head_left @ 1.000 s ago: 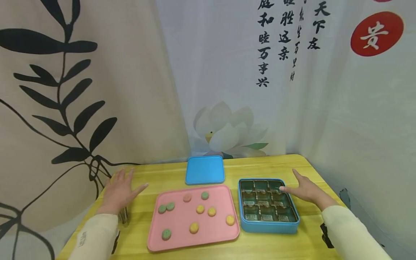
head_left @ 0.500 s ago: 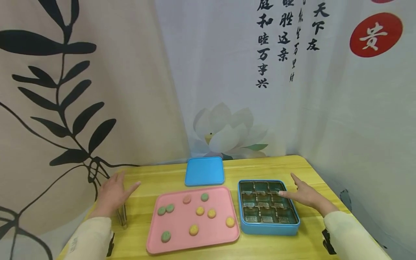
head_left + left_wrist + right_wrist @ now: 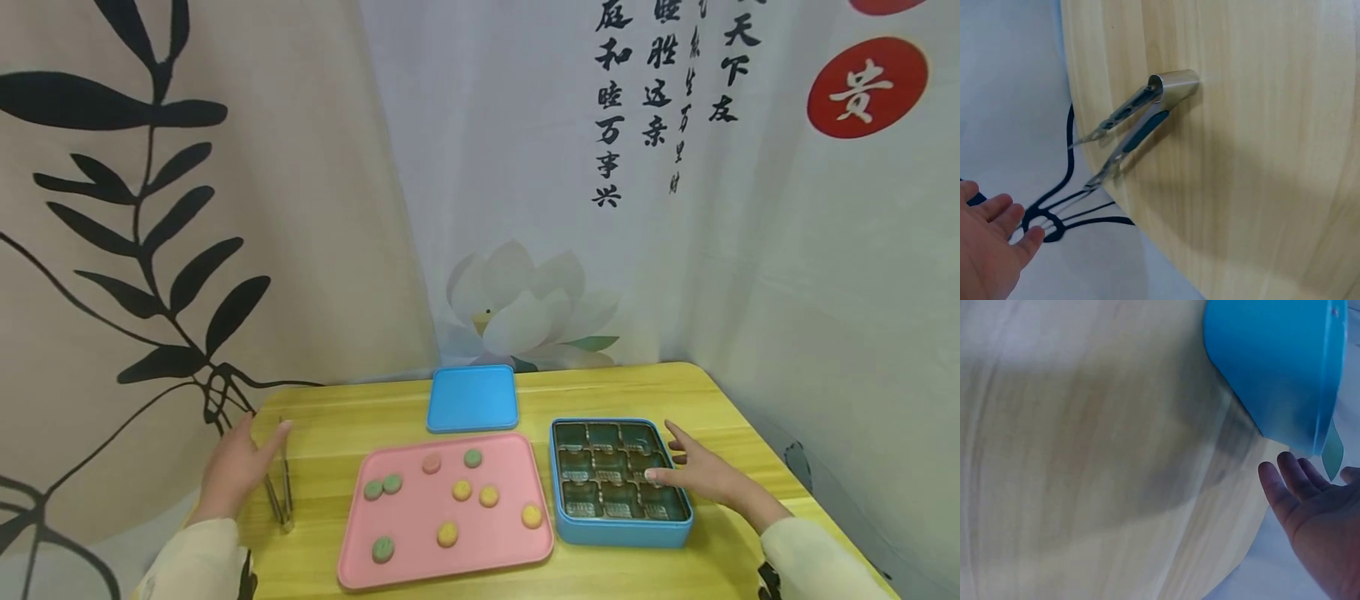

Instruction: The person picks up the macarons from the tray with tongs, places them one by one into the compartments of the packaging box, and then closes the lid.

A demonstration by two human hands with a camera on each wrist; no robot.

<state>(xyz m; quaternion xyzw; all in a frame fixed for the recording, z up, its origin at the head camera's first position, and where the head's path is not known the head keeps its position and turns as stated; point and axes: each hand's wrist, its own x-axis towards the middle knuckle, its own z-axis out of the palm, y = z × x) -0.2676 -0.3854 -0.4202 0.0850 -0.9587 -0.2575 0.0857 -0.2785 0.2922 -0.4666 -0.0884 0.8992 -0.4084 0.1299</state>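
My left hand (image 3: pixel 234 471), fingers spread and relaxed, hovers at the table's left edge holding nothing. Just to its right, a pair of metal tongs (image 3: pixel 287 504) lies on the table; in the left wrist view the tongs (image 3: pixel 1175 87) have dark grip inserts and spread arms. At the right, my right hand (image 3: pixel 701 471) is held with loose fingers beside a blue box (image 3: pixel 622 532), its thumb overlapping the box's right rim in the head view. A dark plastic insert (image 3: pixel 609 461) divided into several compartments fills the box. The right wrist view shows the right hand's fingers (image 3: pixel 1282 494) apart from the box's side.
Between the hands sits a pink tray (image 3: pixel 416 521) bearing several small round macarons: green (image 3: pixel 383 549), yellow (image 3: pixel 447 534) and one pink (image 3: pixel 431 463). Behind it lies a flat blue lid (image 3: pixel 474 400). A printed curtain (image 3: pixel 337 208) hangs behind the wooden table (image 3: pixel 600 575).
My left hand has drifted left and lower, uncovering more of the tongs. The right hand has shifted slightly toward me beside the box. Tray, macarons, box and lid stay put.
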